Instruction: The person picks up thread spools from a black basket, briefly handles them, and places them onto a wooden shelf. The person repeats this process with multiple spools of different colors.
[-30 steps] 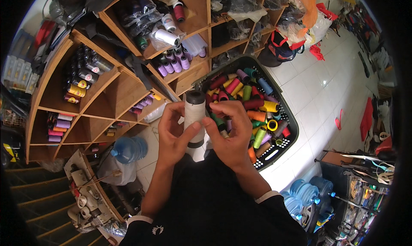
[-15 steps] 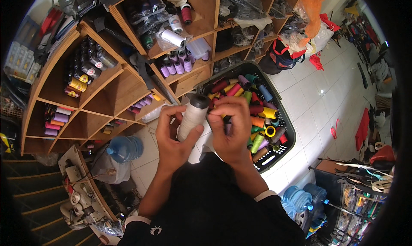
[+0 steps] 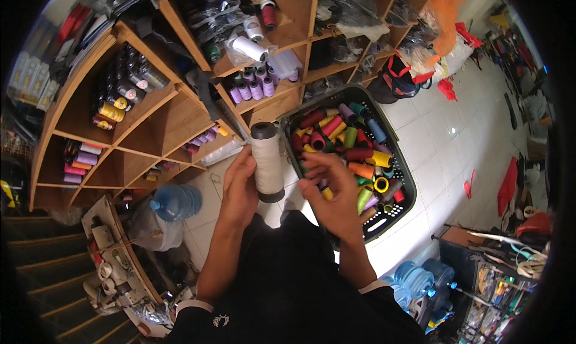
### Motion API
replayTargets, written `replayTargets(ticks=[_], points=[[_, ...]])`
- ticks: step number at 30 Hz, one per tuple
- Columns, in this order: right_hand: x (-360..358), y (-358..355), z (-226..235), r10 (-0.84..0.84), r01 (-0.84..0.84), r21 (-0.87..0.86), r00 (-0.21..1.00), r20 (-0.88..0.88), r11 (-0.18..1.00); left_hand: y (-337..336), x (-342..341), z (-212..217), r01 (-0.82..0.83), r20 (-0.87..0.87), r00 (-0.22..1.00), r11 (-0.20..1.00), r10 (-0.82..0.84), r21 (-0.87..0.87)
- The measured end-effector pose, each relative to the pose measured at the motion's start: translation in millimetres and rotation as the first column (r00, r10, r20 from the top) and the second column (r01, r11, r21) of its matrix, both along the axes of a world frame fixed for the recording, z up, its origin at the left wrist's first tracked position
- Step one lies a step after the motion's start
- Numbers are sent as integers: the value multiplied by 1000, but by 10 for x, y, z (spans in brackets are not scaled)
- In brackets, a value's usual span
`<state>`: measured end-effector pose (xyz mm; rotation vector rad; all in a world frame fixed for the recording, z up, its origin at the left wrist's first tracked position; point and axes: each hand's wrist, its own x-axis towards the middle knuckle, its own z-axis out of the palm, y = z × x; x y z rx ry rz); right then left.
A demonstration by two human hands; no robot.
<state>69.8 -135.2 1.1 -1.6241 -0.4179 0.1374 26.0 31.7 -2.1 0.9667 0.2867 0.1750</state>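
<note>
A large spool of white thread (image 3: pixel 268 164) with black ends stands nearly upright in front of me. My left hand (image 3: pixel 238 182) holds it from its left side, the fingers partly hidden behind it. To the right of the spool is my right hand (image 3: pixel 336 194), its fingers loosely curled and thumb apart from them. No object shows in the right hand. Beneath and beyond that hand is a dark plastic basket (image 3: pixel 401 164) full of thread spools in many colours, among them a yellow spool (image 3: pixel 381 184).
Wooden shelves (image 3: pixel 144 141) on the left and ahead hold purple spools (image 3: pixel 255 90), dark spools and plastic-wrapped goods. A blue water jug (image 3: pixel 177 203) stands at left beside a sewing machine (image 3: pixel 114 266). More blue jugs (image 3: pixel 415 278) sit at lower right on the tiled floor (image 3: pixel 429 140).
The white spool has turned more upright, showing its lower black end. My left thumb has come off its front. My right hand has moved down and right, its fingers loosening from a closer curl.
</note>
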Motion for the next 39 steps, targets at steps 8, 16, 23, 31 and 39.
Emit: replayTargets(ticks=[8, 16, 23, 31, 39], points=[[-116, 779, -199, 252, -243, 122, 965, -66, 962, 410, -403, -176, -200, 66, 980, 956, 190, 216], [-554, 1731, -366, 607, -588, 190, 792, -60, 786, 1129, -1405, 62, -304, -56, 911, 759, 408, 576], [-1394, 2827, -257, 796, -795, 64, 605, 10, 603, 1748, -2483, -123, -588, -23, 713, 616, 700, 524], [-2321, 3934, -388, 900, -900, 33, 435, 18, 434, 2546, -3504, -163, -657, -11, 549, 440, 836, 612], [-2754, 4813, -384, 921, -920, 58, 389, 29, 387, 3349, -3957, -61, -633, -15, 555, 434, 832, 641]])
